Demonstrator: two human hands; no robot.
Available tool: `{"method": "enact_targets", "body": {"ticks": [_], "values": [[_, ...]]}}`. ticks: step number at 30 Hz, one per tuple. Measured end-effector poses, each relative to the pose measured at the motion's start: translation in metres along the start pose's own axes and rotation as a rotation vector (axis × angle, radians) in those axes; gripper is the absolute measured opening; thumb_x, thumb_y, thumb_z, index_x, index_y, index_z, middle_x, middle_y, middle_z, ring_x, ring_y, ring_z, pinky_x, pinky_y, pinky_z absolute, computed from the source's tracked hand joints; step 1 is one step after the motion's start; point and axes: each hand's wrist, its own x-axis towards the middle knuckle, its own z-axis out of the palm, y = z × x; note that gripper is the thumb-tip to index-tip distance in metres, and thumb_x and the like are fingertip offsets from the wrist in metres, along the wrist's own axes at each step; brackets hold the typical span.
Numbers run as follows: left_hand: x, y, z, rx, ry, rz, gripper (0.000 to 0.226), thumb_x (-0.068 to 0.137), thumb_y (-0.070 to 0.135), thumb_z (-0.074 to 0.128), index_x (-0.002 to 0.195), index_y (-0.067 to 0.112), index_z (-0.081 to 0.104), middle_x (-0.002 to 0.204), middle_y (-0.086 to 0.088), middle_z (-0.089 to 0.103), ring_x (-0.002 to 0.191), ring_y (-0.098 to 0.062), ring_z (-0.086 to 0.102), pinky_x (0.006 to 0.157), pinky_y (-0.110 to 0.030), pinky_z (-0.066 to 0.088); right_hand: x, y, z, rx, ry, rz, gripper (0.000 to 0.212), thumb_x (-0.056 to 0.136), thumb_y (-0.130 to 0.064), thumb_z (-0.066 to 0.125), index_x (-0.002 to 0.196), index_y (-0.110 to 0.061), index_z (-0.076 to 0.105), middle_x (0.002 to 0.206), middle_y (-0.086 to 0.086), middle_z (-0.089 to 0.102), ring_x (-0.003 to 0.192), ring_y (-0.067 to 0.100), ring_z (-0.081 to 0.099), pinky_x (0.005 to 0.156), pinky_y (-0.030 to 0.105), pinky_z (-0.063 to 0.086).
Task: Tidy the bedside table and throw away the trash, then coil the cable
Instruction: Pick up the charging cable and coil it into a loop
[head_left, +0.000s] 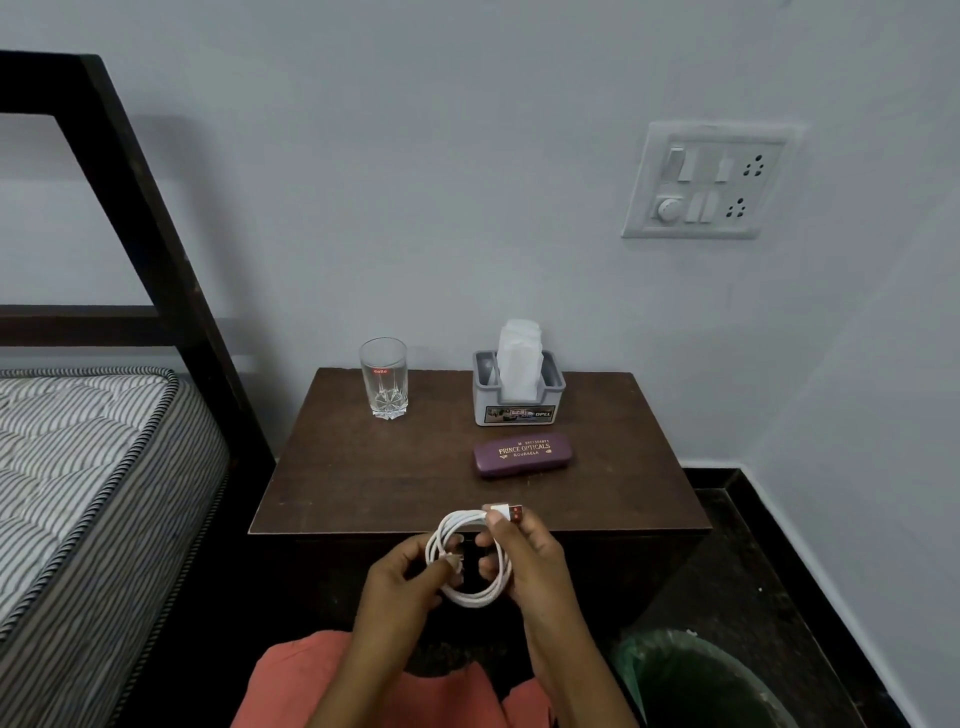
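Held between both hands, in the air just short of the near edge of the table (363, 467): one white cable (470, 564), already wound into a few loops. Left hand (402, 587) pinched on the loops' left side, at the small plug end; right hand (524, 561) closed round the right side, thumb and forefinger clamped on the red USB plug (511, 513) at the top. Coil standing roughly upright, facing the camera, no clear long axis; USB plug pointing right, away from the left hand. Loose end nearer the right hand, so probably the one to tuck it in.

Beyond the hands on the table: one glass (383, 376), left and far; one tissue holder (518, 387), straight ahead and far; one spectacle case (522, 456), nearest. One bin (691, 680) right of and below the right hand.
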Motion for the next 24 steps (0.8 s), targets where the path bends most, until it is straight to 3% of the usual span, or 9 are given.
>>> {"method": "enact_targets", "body": {"ticks": [4,8,10,12,17,21,24], "values": [[-0.0023,0.0047,-0.0032,-0.136,-0.118,-0.100,0.012,0.083,0.013,0.063,0.088,0.015,0.074,0.080,-0.005,0.072,0.072,-0.012,0.064,0.067,-0.024,0.045,-0.0011,-0.0016,-0.0013,0.095,-0.017,0.062,0.010,0.090,-0.014,0.056,0.088,-0.017,0.066,0.070,0.000,0.064,0.056,0.009,0.057,0.057,0.022,0.051],[-0.0060,0.0090,-0.0043,-0.202,-0.145,-0.106,0.022,0.088,0.027,0.057,0.089,0.012,0.074,0.080,-0.006,0.074,0.067,-0.009,0.068,0.057,-0.018,0.048,-0.0033,-0.0032,-0.0033,0.126,-0.020,0.059,0.009,0.089,-0.013,0.057,0.093,-0.015,0.065,0.074,0.003,0.064,0.055,0.011,0.058,0.057,0.024,0.053],[-0.0064,0.0093,-0.0059,-0.175,-0.138,-0.078,0.024,0.085,0.031,0.059,0.089,0.013,0.074,0.083,-0.009,0.075,0.071,-0.014,0.069,0.068,-0.025,0.049,-0.0040,-0.0029,-0.0032,0.133,-0.025,0.068,0.010,0.089,-0.013,0.057,0.094,-0.015,0.065,0.075,0.003,0.065,0.055,0.011,0.058,0.057,0.025,0.054],[-0.0069,0.0104,-0.0079,-0.149,-0.148,-0.055,0.024,0.084,0.031,0.060,0.091,0.013,0.075,0.086,-0.012,0.075,0.077,-0.018,0.068,0.077,-0.032,0.047,-0.0036,-0.0024,-0.0025,0.145,-0.022,0.079,0.010,0.089,-0.012,0.056,0.094,-0.015,0.065,0.074,0.004,0.065,0.055,0.011,0.058,0.056,0.025,0.054],[-0.0053,0.0102,-0.0101,-0.152,-0.203,-0.061,0.023,0.087,0.020,0.057,0.100,0.009,0.072,0.099,-0.018,0.073,0.092,-0.025,0.067,0.087,-0.034,0.049,-0.0038,-0.0028,-0.0036,0.176,-0.021,0.058,0.013,0.088,-0.010,0.057,0.098,-0.013,0.065,0.078,0.006,0.066,0.058,0.012,0.059,0.058,0.026,0.055],[-0.0034,0.0050,-0.0097,-0.167,-0.201,-0.084,0.021,0.085,0.010,0.061,0.103,0.004,0.069,0.090,-0.012,0.074,0.080,-0.016,0.068,0.067,-0.019,0.056,-0.0038,-0.0021,-0.0028,0.234,-0.008,0.068,0.011,0.089,-0.008,0.056,0.094,-0.012,0.065,0.077,0.007,0.067,0.065,0.014,0.061,0.059,0.024,0.055],[-0.0019,0.0044,-0.0105,-0.195,-0.178,-0.101,0.021,0.083,0.001,0.062,0.103,0.002,0.067,0.083,-0.009,0.071,0.068,-0.010,0.068,0.059,-0.016,0.055,-0.0032,0.0004,-0.0003,0.305,0.003,0.108,0.010,0.089,-0.007,0.055,0.091,-0.012,0.064,0.074,0.006,0.068,0.075,0.018,0.062,0.065,0.028,0.056]]}}
